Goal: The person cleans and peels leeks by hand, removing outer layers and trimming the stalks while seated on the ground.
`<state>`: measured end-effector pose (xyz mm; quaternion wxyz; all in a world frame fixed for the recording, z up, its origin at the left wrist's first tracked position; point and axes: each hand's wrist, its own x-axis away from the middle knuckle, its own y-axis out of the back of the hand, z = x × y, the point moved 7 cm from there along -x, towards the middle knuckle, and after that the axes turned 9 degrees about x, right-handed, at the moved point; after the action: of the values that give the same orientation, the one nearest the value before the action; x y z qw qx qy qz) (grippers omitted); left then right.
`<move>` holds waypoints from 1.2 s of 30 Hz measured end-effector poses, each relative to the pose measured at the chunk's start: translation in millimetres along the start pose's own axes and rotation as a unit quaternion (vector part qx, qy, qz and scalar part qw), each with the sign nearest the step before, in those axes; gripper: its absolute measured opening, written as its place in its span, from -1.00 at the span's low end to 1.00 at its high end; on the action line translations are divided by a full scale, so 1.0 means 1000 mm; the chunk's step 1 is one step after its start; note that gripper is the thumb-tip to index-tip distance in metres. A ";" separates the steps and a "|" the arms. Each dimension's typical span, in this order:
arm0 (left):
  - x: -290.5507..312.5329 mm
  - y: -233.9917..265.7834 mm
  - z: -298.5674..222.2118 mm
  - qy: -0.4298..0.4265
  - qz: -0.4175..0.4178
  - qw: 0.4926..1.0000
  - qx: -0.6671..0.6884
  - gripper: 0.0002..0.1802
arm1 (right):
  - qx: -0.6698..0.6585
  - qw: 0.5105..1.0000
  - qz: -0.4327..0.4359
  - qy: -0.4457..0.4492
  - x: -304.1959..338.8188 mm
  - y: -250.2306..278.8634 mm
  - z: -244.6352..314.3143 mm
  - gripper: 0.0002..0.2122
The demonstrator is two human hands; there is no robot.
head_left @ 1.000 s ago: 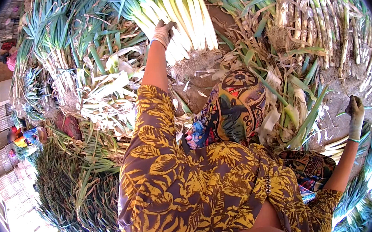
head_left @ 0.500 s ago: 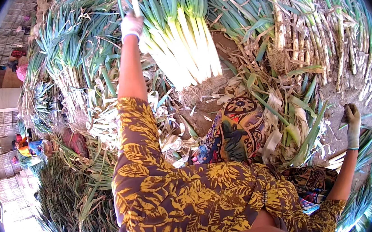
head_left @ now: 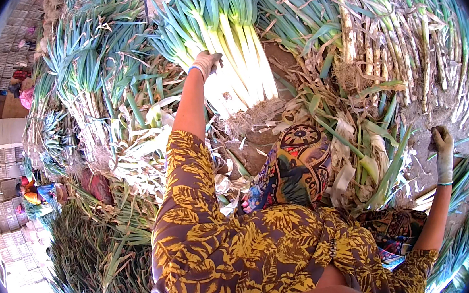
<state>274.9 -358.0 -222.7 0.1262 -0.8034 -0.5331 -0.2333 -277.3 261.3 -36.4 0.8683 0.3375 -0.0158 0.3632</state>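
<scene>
Leeks (head_left: 232,72), brown floor (head_left: 424,169) (crates (head_left: 3,188) leftward)

Bright; lower left blown out; pale stalks (head_left: 246,71) overexposed; blue-fringed black fisheye rim.

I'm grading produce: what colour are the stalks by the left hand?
White stalks, yellowish-green higher up; head view.

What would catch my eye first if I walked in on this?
Probably the bright bunch of long green onions near the top middle, its stems gleaming white, with the gloved left hand at its left side. Next comes the yellow-and-brown leafy shirt filling the lower middle. Rougher, browner stalks lie at the upper right.
</scene>
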 end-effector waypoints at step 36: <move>0.043 -0.019 0.056 -0.069 -0.148 0.904 -0.395 -0.04 | 0.017 0.998 0.056 0.010 0.002 0.000 0.004 -0.83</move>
<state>284.8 -290.4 -249.8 -0.2745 -0.7137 -0.5170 -0.3847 -275.3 260.5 -32.8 0.8410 0.3469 -0.0200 0.4146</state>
